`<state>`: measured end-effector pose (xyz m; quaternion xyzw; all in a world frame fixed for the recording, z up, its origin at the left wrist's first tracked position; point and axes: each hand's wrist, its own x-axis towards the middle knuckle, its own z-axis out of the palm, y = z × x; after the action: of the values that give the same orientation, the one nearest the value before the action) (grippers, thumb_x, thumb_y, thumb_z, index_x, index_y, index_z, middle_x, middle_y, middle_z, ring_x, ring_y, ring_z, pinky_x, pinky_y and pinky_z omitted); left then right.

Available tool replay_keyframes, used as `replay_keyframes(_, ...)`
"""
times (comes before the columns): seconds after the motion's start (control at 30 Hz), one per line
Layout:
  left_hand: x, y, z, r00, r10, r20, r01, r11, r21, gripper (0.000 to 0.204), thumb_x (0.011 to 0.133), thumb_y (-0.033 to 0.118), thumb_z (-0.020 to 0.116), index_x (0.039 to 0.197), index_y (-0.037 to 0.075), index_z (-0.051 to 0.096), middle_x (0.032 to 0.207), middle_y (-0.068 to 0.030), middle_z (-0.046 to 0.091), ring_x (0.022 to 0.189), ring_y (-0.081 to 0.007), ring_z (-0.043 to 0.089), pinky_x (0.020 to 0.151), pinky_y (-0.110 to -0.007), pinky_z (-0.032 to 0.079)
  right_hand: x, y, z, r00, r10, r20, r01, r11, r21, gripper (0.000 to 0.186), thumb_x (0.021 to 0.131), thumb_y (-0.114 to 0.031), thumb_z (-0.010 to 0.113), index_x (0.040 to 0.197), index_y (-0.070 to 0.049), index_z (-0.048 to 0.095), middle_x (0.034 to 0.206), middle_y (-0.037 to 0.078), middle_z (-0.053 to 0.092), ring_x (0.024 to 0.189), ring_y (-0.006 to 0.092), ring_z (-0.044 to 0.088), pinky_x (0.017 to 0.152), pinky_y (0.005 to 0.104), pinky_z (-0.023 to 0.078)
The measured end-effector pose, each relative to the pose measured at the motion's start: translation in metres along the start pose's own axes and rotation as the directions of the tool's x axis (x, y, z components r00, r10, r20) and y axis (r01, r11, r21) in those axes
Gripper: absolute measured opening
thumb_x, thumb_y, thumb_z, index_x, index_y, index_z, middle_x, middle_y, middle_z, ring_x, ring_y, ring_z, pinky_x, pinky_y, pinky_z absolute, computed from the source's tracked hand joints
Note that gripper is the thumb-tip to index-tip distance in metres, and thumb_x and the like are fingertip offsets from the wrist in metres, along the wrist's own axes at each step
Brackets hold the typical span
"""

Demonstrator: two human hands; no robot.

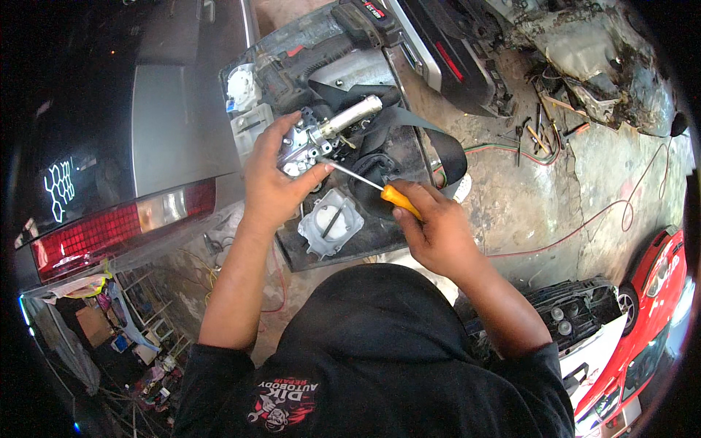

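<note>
My left hand (281,175) grips a silver metal assembly (307,146) with a long cylinder (358,113) pointing up to the right. My right hand (431,226) is closed on a screwdriver (398,201) with a yellow handle. Its shaft reaches the assembly beside my left thumb; exact tip contact is hard to make out. Just below, a translucent plastic housing (332,226) with a dark bar across it lies on the dark work surface (299,255). Black flat straps (431,139) lie right of the assembly. A white plastic piece (241,87) sits at the upper left of the surface.
A dark cordless tool (292,69) lies at the back. A dark vehicle with a red tail light (87,241) borders the left. On the concrete floor (555,212) are scattered hand tools (540,139), hoses and large dirty parts (599,66). A red car (653,306) stands at right.
</note>
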<state>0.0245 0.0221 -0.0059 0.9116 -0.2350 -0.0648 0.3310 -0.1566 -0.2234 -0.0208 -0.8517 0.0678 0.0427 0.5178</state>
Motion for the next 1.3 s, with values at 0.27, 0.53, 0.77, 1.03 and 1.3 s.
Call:
replay_keyframes(0.27,-0.002,-0.008,-0.002,0.999,0.052,0.008,-0.052,0.997,-0.06,0.074,0.092,0.035,0.088,0.154,0.002,0.063,0.147,-0.0197,0.069,0.134,-0.032,0.067,0.117,-0.044,0.05,-0.012,0.01,-0.013,0.996,0.013,-0.087,-0.018,0.999,-0.048,0.04,0.103,-0.019,0.071,0.142,-0.013,0.067,0.122,0.019,0.076,0.103,0.047,0.075,0.084,0.0585,0.059)
replay_keyframes(0.53,-0.01,-0.01,0.009,0.943,0.24,-0.231,-0.238,0.971,0.036,0.071,0.084,0.03,0.098,0.14,0.002,0.063,0.152,-0.0287,0.062,0.142,-0.0422,0.062,0.119,-0.051,0.047,-0.006,0.012,-0.021,0.99,0.005,-0.141,-0.017,0.996,-0.084,0.038,0.101,-0.017,0.072,0.139,-0.012,0.069,0.12,0.019,0.076,0.101,0.0465,0.076,0.082,0.0571,0.06)
replay_keyframes(0.77,-0.015,0.008,0.005,0.969,0.206,-0.137,-0.2,0.978,0.056,0.024,0.082,0.013,0.098,0.093,0.003,0.079,0.16,-0.0224,0.062,0.147,-0.0383,0.061,0.122,-0.05,0.045,-0.01,0.02,-0.024,0.992,0.014,-0.127,-0.024,0.997,-0.075,0.038,0.102,-0.018,0.073,0.139,-0.012,0.069,0.12,0.017,0.077,0.1,0.0457,0.076,0.081,0.0568,0.06)
replay_keyframes(1.03,-0.025,0.02,-0.023,0.95,0.261,-0.168,-0.254,0.965,0.066,0.02,0.082,0.007,0.094,0.095,0.003,0.081,0.148,-0.0214,0.07,0.14,-0.0358,0.064,0.118,-0.047,0.048,-0.012,0.022,-0.028,0.994,0.038,-0.104,-0.042,0.998,-0.039,0.036,0.103,-0.019,0.072,0.139,-0.011,0.069,0.122,0.02,0.076,0.103,0.0484,0.075,0.088,0.0576,0.06)
replay_keyframes(1.3,-0.12,0.015,-0.048,0.997,0.064,0.035,-0.071,0.963,0.258,0.03,0.076,0.02,0.1,0.096,0.008,0.082,0.116,-0.0112,0.069,0.111,-0.0345,0.066,0.095,-0.045,0.053,-0.02,0.027,-0.035,0.993,0.068,-0.095,-0.066,0.997,0.031,0.035,0.102,-0.009,0.073,0.137,-0.003,0.07,0.119,0.027,0.076,0.107,0.0514,0.074,0.091,0.0531,0.06)
